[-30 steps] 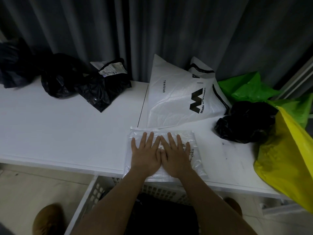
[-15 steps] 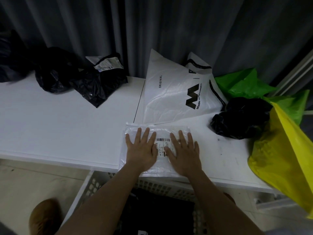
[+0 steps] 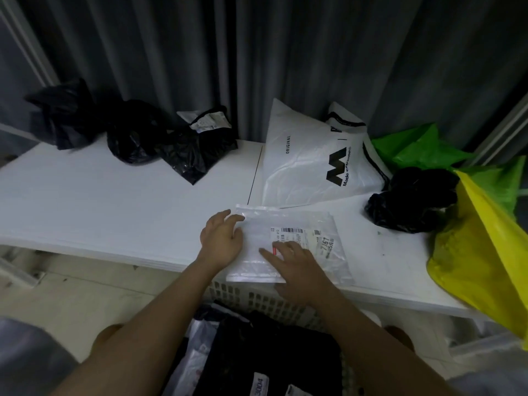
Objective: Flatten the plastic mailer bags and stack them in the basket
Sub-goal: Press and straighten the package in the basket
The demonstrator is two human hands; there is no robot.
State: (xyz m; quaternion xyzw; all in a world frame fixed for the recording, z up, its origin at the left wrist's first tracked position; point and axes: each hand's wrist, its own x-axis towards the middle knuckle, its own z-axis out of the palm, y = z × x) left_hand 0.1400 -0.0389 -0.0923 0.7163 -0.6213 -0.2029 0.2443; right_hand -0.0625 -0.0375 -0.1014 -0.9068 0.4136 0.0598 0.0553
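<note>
Clear mailer bag (image 3: 288,241) on table (image 3: 114,201): left hand (image 3: 221,238) loosely spread at its edge, right hand (image 3: 297,261) flat on it.

White bag (image 3: 308,167): "ORIGINAL", "Made extreme"; clear mailer (image 3: 300,241): "7761".

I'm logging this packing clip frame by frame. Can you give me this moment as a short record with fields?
surface: white table
bag in work: clear mailer bag with a shipping label, lying flat at the table's near edge
left hand: fingers resting on the bag's left part
right hand: fingers spread flat on the bag, beside the label
basket: white, below the table edge, already holding dark and pale bags
waiting: white printed bag, black bags, green bag, yellow bag
</note>
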